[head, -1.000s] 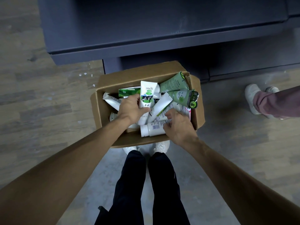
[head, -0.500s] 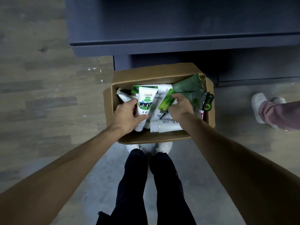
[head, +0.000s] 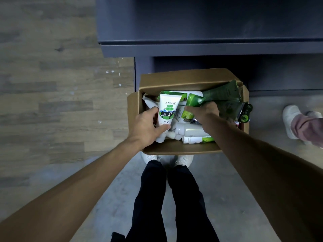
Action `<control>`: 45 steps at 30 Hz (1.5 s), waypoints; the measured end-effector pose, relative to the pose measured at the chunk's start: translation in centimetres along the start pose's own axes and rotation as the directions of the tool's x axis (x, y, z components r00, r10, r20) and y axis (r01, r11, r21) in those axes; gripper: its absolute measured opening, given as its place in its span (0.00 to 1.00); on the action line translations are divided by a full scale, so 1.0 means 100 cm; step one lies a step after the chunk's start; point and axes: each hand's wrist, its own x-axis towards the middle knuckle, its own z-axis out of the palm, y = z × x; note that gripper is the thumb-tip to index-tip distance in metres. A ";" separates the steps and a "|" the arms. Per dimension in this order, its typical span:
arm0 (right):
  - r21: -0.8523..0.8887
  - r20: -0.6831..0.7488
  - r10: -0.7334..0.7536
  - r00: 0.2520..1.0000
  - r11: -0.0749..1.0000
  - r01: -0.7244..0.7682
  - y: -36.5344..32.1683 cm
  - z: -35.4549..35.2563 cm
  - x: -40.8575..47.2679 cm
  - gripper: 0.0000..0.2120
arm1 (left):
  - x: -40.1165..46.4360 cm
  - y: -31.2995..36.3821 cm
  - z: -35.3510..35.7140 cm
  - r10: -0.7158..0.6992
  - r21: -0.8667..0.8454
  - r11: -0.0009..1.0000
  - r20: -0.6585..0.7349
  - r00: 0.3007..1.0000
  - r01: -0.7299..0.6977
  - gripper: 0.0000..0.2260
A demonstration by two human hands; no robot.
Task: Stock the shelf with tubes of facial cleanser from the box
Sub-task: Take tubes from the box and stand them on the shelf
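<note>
Tubes of facial cleanser lie jumbled in an open cardboard box (head: 134, 109) on the floor, pointing every way. The left hand (head: 148, 124) grips a white tube (head: 167, 116) with a cow picture, thumb across its lower front; its long axis runs nearly upright in view, crimped end away from the person, cap end toward them. The right hand (head: 203, 112) pinches a green tube (head: 194, 101) by its flat end, this one slanting up to the right. Dark green tubes (head: 222, 93) lean against the box's right wall, and white tubes (head: 192, 131) lie flat beneath the hands. A dark shelf unit (head: 192, 32) stands just beyond the box. The person's white shoes (head: 183, 160) touch the box's near edge. Another person's shoe (head: 290, 117) and pink trouser leg (head: 307, 126) show at right.
</note>
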 end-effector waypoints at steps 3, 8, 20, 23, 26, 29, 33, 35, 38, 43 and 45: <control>-0.094 0.032 -0.106 0.994 0.990 0.109 -0.005 0.007 -0.006 0.21 | -0.001 -0.002 -0.001 0.011 -0.029 1.000 0.002 1.000 -0.011 0.16; -0.291 0.050 -0.199 0.979 0.934 0.205 -0.008 0.011 -0.010 0.27 | -0.004 -0.002 -0.006 0.028 -0.058 0.998 0.014 1.000 -0.027 0.16; -0.450 0.135 -0.493 0.860 0.742 0.496 0.010 -0.008 -0.034 0.10 | -0.013 -0.003 -0.019 0.021 -0.127 0.992 0.051 0.998 -0.014 0.17; -0.399 0.115 -0.555 0.824 0.734 0.550 0.010 -0.020 -0.051 0.12 | -0.018 0.001 -0.027 0.026 -0.114 0.993 0.053 0.998 -0.019 0.17; -0.233 0.073 -0.542 0.837 0.807 0.542 0.005 -0.040 -0.069 0.09 | -0.024 0.012 -0.042 0.037 -0.099 0.995 0.061 0.997 -0.031 0.16; -0.132 0.097 -0.566 0.819 0.808 0.574 -0.010 -0.070 -0.094 0.10 | -0.036 0.031 -0.062 0.059 -0.114 0.992 0.063 0.996 -0.052 0.16; -0.088 0.160 -0.605 0.780 0.778 0.621 -0.046 -0.115 -0.146 0.09 | -0.064 0.067 -0.098 0.113 -0.052 0.992 0.023 0.993 -0.112 0.18; -0.047 0.172 -0.610 0.774 0.779 0.625 -0.064 -0.134 -0.176 0.06 | -0.081 0.086 -0.119 0.131 -0.061 0.990 0.027 0.991 -0.129 0.19; -0.021 0.202 -0.643 0.739 0.751 0.660 -0.091 -0.163 -0.222 0.08 | -0.104 0.119 -0.155 0.162 -0.076 0.984 0.008 0.987 -0.161 0.20; -0.011 0.171 -0.719 0.674 0.682 0.731 -0.127 -0.199 -0.278 0.08 | -0.135 0.176 -0.205 0.309 -0.001 0.950 -0.148 0.939 -0.313 0.18; -0.010 0.137 -0.758 0.638 0.643 0.766 -0.141 -0.212 -0.298 0.10 | -0.145 0.193 -0.217 0.355 -0.039 0.929 -0.192 0.915 -0.369 0.18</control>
